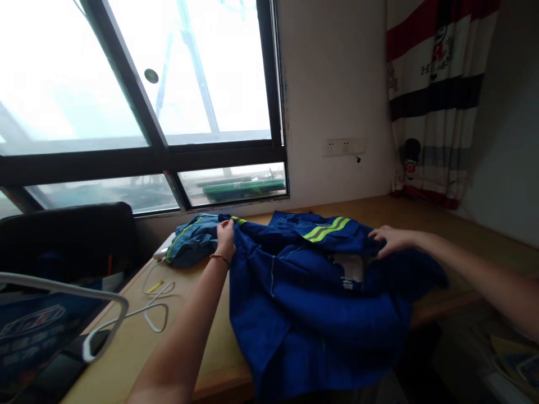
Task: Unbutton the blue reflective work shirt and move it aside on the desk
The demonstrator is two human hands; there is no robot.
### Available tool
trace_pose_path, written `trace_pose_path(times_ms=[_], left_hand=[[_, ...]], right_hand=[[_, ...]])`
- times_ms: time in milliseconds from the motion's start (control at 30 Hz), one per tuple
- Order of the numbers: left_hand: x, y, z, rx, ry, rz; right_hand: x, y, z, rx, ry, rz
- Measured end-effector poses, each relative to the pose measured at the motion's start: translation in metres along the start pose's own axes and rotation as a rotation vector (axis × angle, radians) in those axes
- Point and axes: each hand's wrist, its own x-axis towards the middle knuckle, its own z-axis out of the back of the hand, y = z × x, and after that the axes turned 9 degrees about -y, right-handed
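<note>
A blue work jacket (pixel 303 297) with yellow-green reflective stripes lies spread over a wooden desk (pixel 421 213), its lower part hanging over the front edge. My left hand (pixel 225 238) pinches the fabric near a striped sleeve at the jacket's far left. My right hand (pixel 389 240) grips the cloth at the jacket's right shoulder area, fingers curled on it. A thin bracelet circles my left wrist.
A white cable (pixel 154 306) loops on the desk at the left, beside a white charger (pixel 162 249). A black chair back (pixel 71 235) stands at the left below the large window (pixel 138 73). A striped curtain (pixel 433 95) hangs at the right, and wall sockets (pixel 343 147) sit above the desk.
</note>
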Motion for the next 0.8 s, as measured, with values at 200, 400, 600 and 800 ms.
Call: trace_pose_path(times_ms=[200,400,600,800], left_hand=[[-0.057,0.021,-0.001,0.071,0.101,-0.107],[-0.151,0.058,0.035,0.441,0.187,-0.177],[-0.197,0.079,0.049,0.362,0.216,-0.103],[-0.214,0.042,0.075,-0.045,0.035,-0.028]], right_hand=[[-0.020,0.014,-0.051,0.079,0.161,0.088],[-0.064,0.090,-0.062,-0.383,-0.127,0.068],[-0.133,0.194,-0.048,0.277,0.391,0.476],[-0.078,0.164,-0.110,0.081,0.048,0.421]])
